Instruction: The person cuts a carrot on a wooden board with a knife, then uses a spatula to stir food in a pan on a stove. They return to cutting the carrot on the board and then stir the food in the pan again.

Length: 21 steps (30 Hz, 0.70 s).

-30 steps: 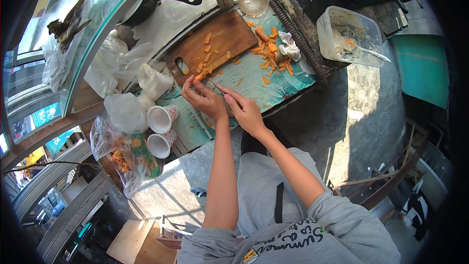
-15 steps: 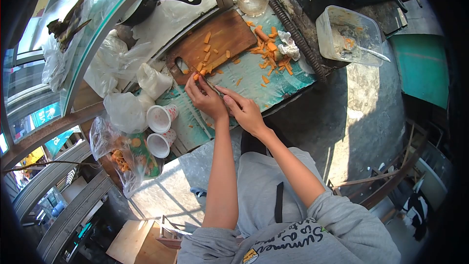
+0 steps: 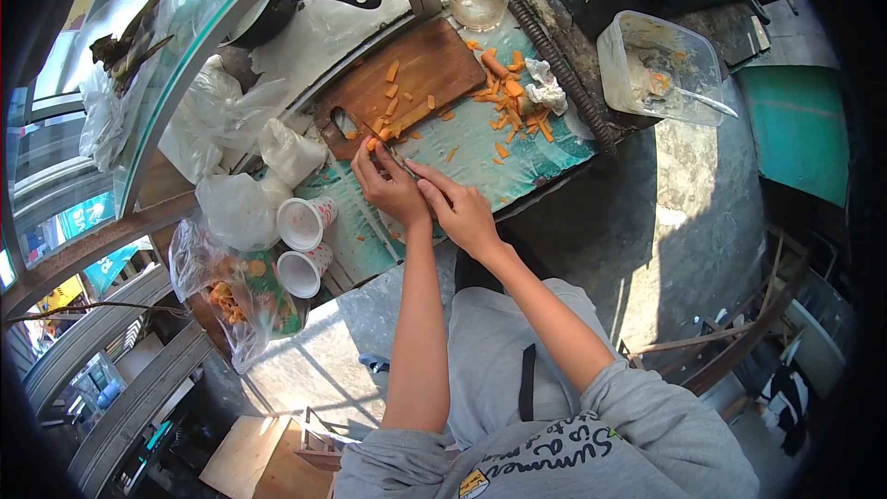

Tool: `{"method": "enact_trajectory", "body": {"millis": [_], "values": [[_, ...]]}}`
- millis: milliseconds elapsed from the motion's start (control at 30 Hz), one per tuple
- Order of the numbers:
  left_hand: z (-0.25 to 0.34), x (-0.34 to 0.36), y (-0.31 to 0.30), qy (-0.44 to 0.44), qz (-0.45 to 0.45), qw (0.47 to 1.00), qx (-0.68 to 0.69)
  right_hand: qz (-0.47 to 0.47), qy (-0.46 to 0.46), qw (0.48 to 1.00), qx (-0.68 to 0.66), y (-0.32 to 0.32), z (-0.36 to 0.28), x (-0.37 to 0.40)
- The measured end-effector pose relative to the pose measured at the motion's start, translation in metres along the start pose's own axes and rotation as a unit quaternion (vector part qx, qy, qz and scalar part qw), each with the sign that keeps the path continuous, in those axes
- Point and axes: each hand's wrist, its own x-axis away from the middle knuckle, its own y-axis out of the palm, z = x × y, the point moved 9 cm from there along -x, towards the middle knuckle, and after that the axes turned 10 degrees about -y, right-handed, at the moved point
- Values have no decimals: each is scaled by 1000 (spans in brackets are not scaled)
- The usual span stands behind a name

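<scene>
My left hand (image 3: 392, 187) pinches a small orange carrot piece (image 3: 374, 141) at the near edge of a brown wooden cutting board (image 3: 427, 63). Close beside it, my right hand (image 3: 459, 208) grips a knife (image 3: 399, 158), whose thin blade runs toward the carrot piece. Cut carrot bits (image 3: 395, 92) lie on the board. A larger heap of carrot strips (image 3: 508, 106) lies on the teal counter (image 3: 540, 155) to the right of the board.
A clear plastic tub with a spoon (image 3: 658, 66) stands at the right. Two paper cups (image 3: 305, 245) and plastic bags (image 3: 233, 291) lie at the left. A black pan (image 3: 277, 9) and a glass jar (image 3: 478, 2) stand beyond the board.
My left hand has shifted the carrot piece a little farther onto the board's edge, and my right hand with the knife has followed it. Everything else is unchanged.
</scene>
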Motion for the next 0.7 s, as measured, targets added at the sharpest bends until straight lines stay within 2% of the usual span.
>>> {"method": "enact_trajectory", "body": {"millis": [100, 400, 467, 500, 567, 600, 700], "values": [[-1, 0, -1, 29, 20, 999, -12, 7, -13, 999, 37, -1, -7, 0], [-1, -1, 2, -8, -8, 1000, 9, 5, 3, 995, 103, -1, -11, 1], [6, 0, 0, 104, 28, 994, -14, 32, -16, 993, 115, -4, -16, 1], [9, 2, 0, 102, 27, 994, -17, 29, -14, 993, 114, -5, -16, 1], [3, -1, 2, -3, -18, 1000, 0, 18, -5, 991, 135, -4, -18, 0], [6, 0, 1, 28, -5, 1000, 3, 17, -5, 991, 134, -4, -19, 1], [5, 0, 2, 31, -9, 999, 2, 9, 0, 990, 141, -4, -19, 0]]}}
